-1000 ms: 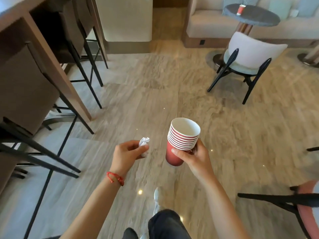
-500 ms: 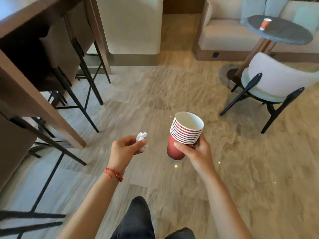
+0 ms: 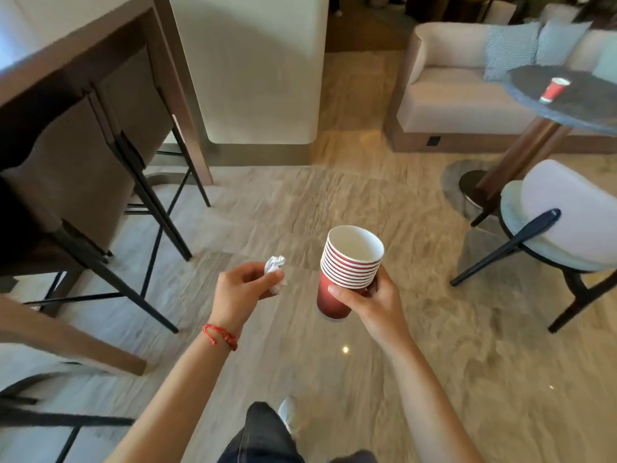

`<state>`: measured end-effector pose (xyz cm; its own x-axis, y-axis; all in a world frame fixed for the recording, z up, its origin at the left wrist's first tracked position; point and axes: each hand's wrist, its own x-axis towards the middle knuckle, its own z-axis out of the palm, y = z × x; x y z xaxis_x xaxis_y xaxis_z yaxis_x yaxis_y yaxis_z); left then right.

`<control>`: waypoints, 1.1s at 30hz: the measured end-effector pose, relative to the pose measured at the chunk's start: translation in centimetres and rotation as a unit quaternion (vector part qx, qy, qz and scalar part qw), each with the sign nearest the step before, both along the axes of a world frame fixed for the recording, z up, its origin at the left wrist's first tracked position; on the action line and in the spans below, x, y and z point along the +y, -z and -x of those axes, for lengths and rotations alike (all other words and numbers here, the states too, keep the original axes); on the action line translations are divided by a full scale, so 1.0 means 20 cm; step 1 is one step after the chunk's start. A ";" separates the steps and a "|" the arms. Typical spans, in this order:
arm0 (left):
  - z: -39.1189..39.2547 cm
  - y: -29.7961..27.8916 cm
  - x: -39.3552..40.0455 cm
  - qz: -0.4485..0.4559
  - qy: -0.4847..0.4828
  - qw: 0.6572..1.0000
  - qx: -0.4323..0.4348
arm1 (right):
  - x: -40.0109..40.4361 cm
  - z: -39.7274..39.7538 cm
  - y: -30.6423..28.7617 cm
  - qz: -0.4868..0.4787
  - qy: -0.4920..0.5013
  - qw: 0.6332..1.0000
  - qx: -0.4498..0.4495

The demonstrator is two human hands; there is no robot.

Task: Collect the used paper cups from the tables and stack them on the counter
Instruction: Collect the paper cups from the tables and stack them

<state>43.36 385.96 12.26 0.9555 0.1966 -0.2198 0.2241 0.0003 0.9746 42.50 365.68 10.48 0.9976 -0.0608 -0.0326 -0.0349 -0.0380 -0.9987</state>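
Note:
My right hand [image 3: 370, 300] grips a stack of several red paper cups [image 3: 347, 265], nested upright with white rims and an empty white inside on top. My left hand [image 3: 242, 290] pinches a crumpled white paper ball [image 3: 275, 270] just left of the stack. One more red paper cup [image 3: 554, 90] stands alone on a round dark table [image 3: 574, 105] at the far right. The high wooden counter [image 3: 66, 51] runs along the left side.
Black-legged bar stools [image 3: 110, 182] stand under the counter on the left. A white chair [image 3: 564, 222] with dark legs sits in front of the round table. Behind it is a beige sofa [image 3: 464, 95] with cushions. A cream pillar [image 3: 253, 68] stands ahead.
The view has moved forward and turned left: the round table and chair shifted right and closer. Both hands keep their hold, the stack and paper ball staying in the same pose.

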 end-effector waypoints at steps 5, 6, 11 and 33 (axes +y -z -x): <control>-0.46 0.00 0.00 0.002 -0.011 1.000 0.004 | 0.00 -0.43 0.00 0.003 -0.006 1.000 0.003; -0.53 0.00 -0.01 0.004 -0.011 1.000 0.006 | 0.00 -0.52 0.00 0.004 -0.008 1.000 0.004; -0.91 0.03 0.00 0.001 -0.035 0.999 0.013 | -0.02 -1.00 0.02 0.000 -0.027 1.000 0.010; -1.55 0.05 0.38 -0.021 -0.452 0.891 -0.018 | 0.77 -2.45 0.01 0.031 -0.462 0.886 -0.025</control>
